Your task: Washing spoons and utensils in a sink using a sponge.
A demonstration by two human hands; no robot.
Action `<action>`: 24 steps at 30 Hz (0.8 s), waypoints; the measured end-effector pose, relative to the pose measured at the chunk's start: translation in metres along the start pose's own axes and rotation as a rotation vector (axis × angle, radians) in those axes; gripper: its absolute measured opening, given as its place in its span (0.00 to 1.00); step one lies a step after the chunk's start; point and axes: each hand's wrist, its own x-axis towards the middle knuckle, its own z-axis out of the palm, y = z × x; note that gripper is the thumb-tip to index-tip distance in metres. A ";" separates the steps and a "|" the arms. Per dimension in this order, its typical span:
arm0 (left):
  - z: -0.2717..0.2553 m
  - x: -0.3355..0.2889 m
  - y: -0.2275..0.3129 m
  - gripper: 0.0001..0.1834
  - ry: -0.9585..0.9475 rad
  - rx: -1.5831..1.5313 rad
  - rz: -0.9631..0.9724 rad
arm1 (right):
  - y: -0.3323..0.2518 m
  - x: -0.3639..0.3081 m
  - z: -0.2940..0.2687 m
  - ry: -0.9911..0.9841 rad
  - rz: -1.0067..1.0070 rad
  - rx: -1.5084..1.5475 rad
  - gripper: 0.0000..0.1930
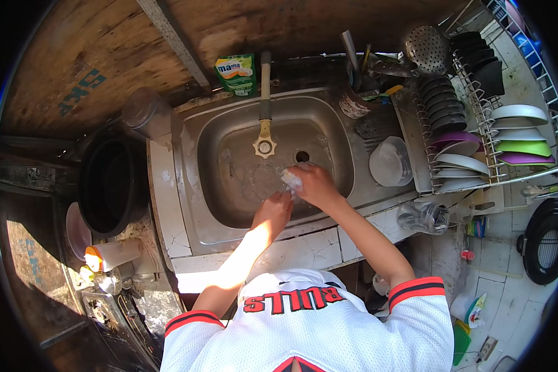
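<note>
Both hands are together over the front of the stainless steel sink. My right hand is closed around a small whitish, sudsy wad that looks like a sponge. Just to its lower left, my left hand has its fingers pinched together, close against the wad. Whatever those fingers hold is too small and covered to name. Beyond the hands, a tap with a pale star-shaped handle reaches over the basin. The dark drain hole lies right behind my right hand.
A clear plastic tub stands on the drainboard, near a utensil holder. The dish rack with plates fills the right. A green soap pouch leans at the back. A large black basin and a plastic pitcher stand left.
</note>
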 end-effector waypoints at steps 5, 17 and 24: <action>0.007 0.004 -0.028 0.07 0.086 -0.092 0.055 | 0.076 -0.012 -0.033 0.269 0.358 0.037 0.11; 0.015 0.028 -0.109 0.09 -0.112 -0.962 -0.726 | 0.112 -0.025 -0.081 0.468 0.653 -0.319 0.13; 0.005 0.027 -0.111 0.08 0.024 -1.000 -0.766 | 0.018 0.048 0.134 -0.066 0.791 1.296 0.12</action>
